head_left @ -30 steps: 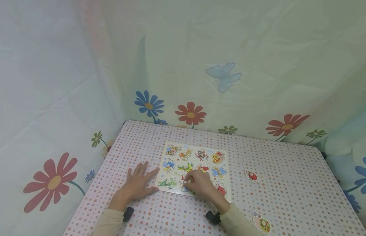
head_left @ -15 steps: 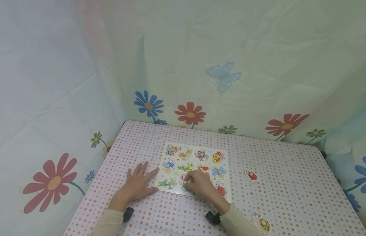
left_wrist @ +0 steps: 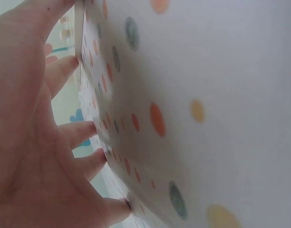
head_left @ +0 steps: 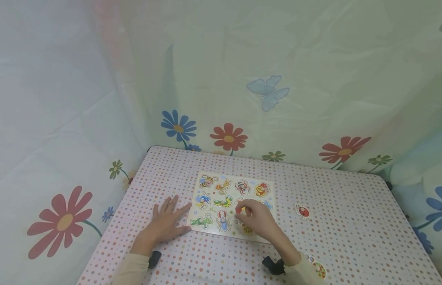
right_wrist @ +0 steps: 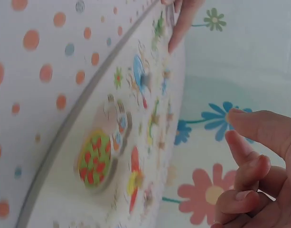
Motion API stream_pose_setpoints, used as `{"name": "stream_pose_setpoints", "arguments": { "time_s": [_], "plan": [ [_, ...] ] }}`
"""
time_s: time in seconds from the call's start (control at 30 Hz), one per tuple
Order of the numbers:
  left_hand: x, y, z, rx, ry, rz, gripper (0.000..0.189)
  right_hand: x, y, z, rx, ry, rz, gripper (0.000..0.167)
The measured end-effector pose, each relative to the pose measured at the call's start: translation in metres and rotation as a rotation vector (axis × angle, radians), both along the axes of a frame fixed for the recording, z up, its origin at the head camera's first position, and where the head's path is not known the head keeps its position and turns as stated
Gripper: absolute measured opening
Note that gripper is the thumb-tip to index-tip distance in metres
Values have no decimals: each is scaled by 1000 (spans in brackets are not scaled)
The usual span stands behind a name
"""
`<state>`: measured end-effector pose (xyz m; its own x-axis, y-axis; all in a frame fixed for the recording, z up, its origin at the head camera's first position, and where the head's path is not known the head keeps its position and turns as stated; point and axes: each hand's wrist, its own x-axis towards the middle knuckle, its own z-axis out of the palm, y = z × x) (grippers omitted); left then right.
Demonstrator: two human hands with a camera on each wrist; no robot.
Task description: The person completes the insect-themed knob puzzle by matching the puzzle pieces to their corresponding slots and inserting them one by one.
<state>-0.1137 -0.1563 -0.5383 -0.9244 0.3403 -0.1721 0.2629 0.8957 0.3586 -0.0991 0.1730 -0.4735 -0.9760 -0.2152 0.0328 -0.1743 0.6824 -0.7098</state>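
Note:
A peg puzzle board (head_left: 214, 232) with insect pieces lies on the dotted table. My left hand (head_left: 164, 225) rests with spread fingers on the cloth, thumb and index fingertips touching the board's left edge. Over the board's right half hovers my right hand (head_left: 256, 217), covering several pictures there. In the right wrist view its fingers (right_wrist: 252, 171) are loosely bent, thumb and index apart, and nothing is between them. The blue and red beetle piece (head_left: 223, 221) sits in the bottom row beside the green insect piece (head_left: 201, 221). A snail picture (right_wrist: 95, 159) shows on the board's near side.
A loose ladybug piece (head_left: 303, 211) lies right of the board. Nearer me, a loose snail piece (head_left: 319, 270) is partly hidden by my right sleeve. Flowered curtains (head_left: 206, 79) stand behind and beside the dotted tablecloth (head_left: 349, 221).
My right hand has let go of the beetle piece and moved up and to the right, leaving the beetle uncovered. My left hand has stayed put.

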Motion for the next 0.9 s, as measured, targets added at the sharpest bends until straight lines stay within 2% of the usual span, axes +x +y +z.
{"name": "stream_pose_setpoints", "arguments": {
  "time_s": [0.2, 0.33, 0.5, 0.73, 0.9],
  "plan": [
    [0, 0, 2, 3, 7, 2, 77, 6, 26, 10, -39, 33, -67, 18],
    [0, 0, 2, 6, -3, 4, 78, 11, 43, 11, -25, 92, -89, 17],
    [0, 0, 0, 0, -1, 1, 78, 18, 70, 10, -36, 101, -108, 18],
    [-1, 0, 0, 7, 3, -3, 77, 35, 127, 2, -130, -9, -103, 23],
    [0, -1, 0, -2, 3, -13, 78, 50, 173, -5, -232, -179, -115, 29]
  ]
}}
